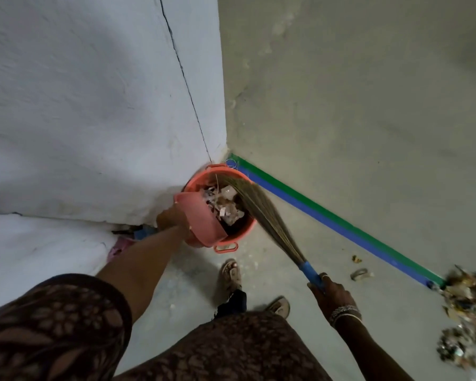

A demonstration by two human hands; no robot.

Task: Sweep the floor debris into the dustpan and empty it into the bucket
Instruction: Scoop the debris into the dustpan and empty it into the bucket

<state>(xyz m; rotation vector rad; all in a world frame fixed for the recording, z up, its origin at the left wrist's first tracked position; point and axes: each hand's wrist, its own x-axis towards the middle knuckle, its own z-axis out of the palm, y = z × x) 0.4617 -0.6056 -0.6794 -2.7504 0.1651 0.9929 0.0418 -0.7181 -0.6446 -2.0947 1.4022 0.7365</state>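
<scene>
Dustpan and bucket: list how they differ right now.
The dustpan is flat; the bucket is round and deep. The left hand holds the dustpan tilted over the rim; the bucket stands upright on the floor. The bucket holds debris; the dustpan's visible face is bare. Both are pinkish-orange.

the left sleeve (52, 320) is short and dark brown, covered in a paler tan print of flowers and leaves with a lacy look. the tunic front (226, 350) is of the same printed cloth. below it shows a dark navy trouser leg (235, 298). both feet wear pale tan sandals: the left sandal (231, 272) has straps across the toes, the right sandal (280, 306) is half hidden by the cloth. the right wrist carries a silver beaded bracelet (344, 310) and a thin bangle (346, 317). a slim ring (324, 276) sits on a finger of the right hand (331, 294).
</scene>
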